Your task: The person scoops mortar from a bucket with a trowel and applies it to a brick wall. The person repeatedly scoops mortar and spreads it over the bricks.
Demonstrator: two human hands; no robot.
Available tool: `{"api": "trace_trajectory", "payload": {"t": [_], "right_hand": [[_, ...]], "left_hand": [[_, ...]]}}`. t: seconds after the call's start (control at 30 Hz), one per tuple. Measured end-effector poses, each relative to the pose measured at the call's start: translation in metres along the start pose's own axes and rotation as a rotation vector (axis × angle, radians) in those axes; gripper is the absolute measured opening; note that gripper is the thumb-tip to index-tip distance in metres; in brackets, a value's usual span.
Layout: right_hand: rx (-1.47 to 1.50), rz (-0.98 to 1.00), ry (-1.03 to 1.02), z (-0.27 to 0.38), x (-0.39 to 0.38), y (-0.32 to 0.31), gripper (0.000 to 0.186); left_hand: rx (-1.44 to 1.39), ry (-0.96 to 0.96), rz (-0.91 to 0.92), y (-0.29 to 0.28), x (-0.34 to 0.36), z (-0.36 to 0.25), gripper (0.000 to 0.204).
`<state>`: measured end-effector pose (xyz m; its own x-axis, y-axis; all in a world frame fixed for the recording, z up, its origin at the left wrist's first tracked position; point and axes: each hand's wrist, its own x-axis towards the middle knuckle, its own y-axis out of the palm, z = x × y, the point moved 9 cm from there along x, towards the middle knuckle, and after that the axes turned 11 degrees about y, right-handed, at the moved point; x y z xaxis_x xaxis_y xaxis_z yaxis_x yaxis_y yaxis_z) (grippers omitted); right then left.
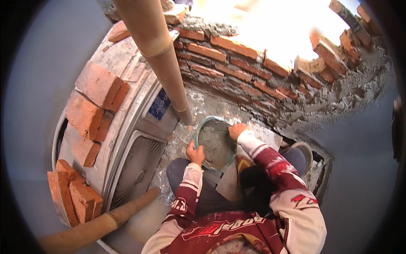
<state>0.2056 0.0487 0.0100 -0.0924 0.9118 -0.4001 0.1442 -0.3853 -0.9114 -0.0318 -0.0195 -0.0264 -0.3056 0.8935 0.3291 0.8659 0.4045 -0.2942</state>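
Between my knees stands a round tub with a pale green rim, holding wet grey mortar. My left hand is closed on the rim at its left side, thumb toward the inside. At the upper right of the same rim, my right hand is also closed on the edge. Both forearms come up in maroon and white sleeves. The underside of the tub is hidden, so I cannot tell what it rests on.
Ahead rises an unfinished brick wall, with mortar smeared at its right. Bamboo poles cross at the upper and lower left. Loose bricks lie on a grey ledge above a mesh-fronted metal unit. Another bucket sits by my right knee.
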Motion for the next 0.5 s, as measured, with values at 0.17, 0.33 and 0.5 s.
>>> {"api": "trace_trajectory", "payload": {"t": [0.17,0.33,0.5], "right_hand": [[0.116,0.280,-0.063,0.031,-0.039,0.088,0.026],[0.089,0.216,-0.247,0.037,-0.079,0.009,0.028],[0.282,0.466,-0.057,0.047,-0.098,0.052,0.036]], "left_hand": [[-0.073,-0.176,0.089,0.008,-0.018,0.032,0.044],[-0.082,-0.133,0.100,0.011,-0.012,0.017,0.043],[-0.080,-0.048,0.137,0.019,-0.008,-0.022,0.046]]}}
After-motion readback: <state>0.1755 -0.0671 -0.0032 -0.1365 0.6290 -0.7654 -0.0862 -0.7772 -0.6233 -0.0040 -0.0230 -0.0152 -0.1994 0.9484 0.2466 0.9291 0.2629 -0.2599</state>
